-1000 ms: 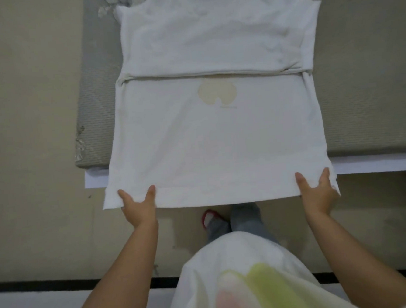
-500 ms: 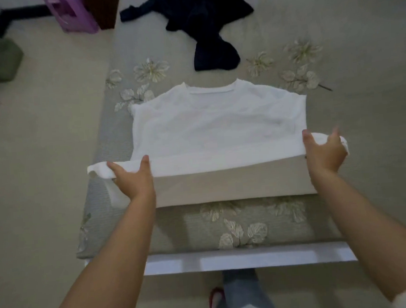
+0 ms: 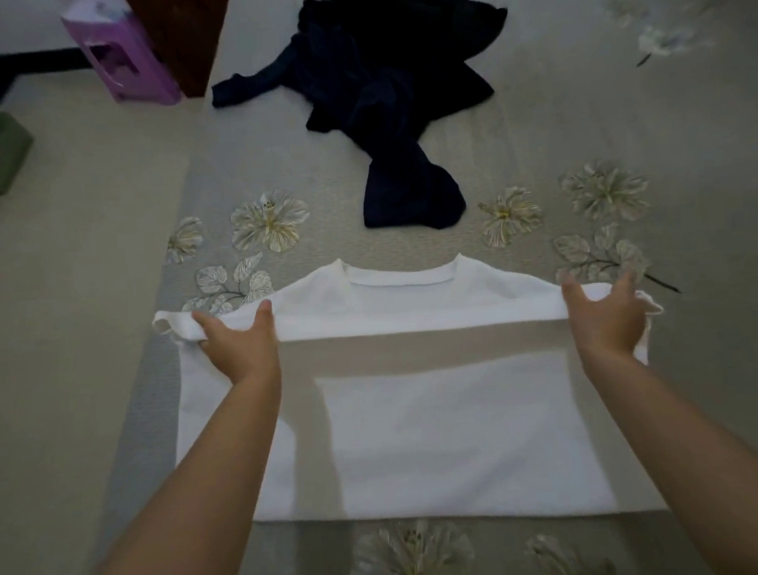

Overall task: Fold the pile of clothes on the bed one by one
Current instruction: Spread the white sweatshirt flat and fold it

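Grey flowered bed (image 3: 409,235) filled my view. On it a white shirt (image 3: 424,429) lay mid-fold, its hem pinched by my left hand (image 3: 236,339) and right hand (image 3: 606,314) just short of the collar. Beyond, a dark heap (image 3: 389,91) looked unfolded, so I judged much remained.

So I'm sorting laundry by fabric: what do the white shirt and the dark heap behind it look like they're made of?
White shirt: looks like thin, matte cotton-type knit; it has a ribbed collar and shadows show through the lifted layer. Dark heap: soft navy or black cloth, limp and crumpled into deep folds, no sheen; the fibre can't be told. Both hands, left hand and right hand, hold the shirt's hem.
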{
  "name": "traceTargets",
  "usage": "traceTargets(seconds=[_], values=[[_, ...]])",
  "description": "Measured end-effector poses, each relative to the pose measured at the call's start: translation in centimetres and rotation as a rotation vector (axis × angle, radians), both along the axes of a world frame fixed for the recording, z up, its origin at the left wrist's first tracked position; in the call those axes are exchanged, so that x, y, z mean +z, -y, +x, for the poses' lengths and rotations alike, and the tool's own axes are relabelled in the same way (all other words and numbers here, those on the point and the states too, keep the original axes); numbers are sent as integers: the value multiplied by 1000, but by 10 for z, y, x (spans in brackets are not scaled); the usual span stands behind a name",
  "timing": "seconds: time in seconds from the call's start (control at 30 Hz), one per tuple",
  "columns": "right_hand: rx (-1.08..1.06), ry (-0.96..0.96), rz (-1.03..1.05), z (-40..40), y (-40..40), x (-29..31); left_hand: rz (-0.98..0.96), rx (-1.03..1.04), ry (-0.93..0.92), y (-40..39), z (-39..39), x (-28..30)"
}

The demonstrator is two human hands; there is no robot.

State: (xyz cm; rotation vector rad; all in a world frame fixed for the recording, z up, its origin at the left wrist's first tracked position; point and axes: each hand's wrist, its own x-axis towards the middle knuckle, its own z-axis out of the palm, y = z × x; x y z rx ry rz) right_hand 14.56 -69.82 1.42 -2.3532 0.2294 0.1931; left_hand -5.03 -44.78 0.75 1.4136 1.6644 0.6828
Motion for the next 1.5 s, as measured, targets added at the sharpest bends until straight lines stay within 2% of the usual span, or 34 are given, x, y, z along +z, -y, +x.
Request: traceTargets(seconds=[0.33,0.43,0.5,0.57,0.63,0.7,0.73,0.77,0.83,0.97,1.07,1.13,1.23,1.37,1.5], values=[[3,-80,-51,83,-70,-69,-48,-80,-121,-74,78,-70],[-21,-128,-6,88,-82,-95,-94,-190,-61,-84,89,-96],[38,-45,-51,85,-84,-111,-48,-284,2,-82,89,-109],[212,73,-217,75,-80,-124,87,-442,-3,-78,82,-116],[459,131,-427,66,-70,-135,251,-626,-143,-78,71,-123],[607,112,-584,67,-55,-143,364,-795,-460,-83,59,-130],[619,87,-634,71,-46,-145,359,-844,-625,-86,54,-133],[603,60,-672,76,-38,-147,330,-870,-747,-89,49,-135],[547,11,-728,83,-24,-146,265,-898,-837,-93,44,-138],[518,-32,-704,86,-18,-143,159,-956,-806,-99,46,-137],[502,34,-590,79,-12,-135,210,-965,-661,-101,38,-125],[443,76,-599,64,2,-127,275,-905,-650,-91,24,-114],[319,57,-620,22,30,-118,286,-781,-765,-56,-12,-106],[110,-42,-545,-32,62,-108,103,-643,-878,-11,-62,-100],[12,-97,-453,-55,81,-102,-19,-567,-913,14,-99,-91]])
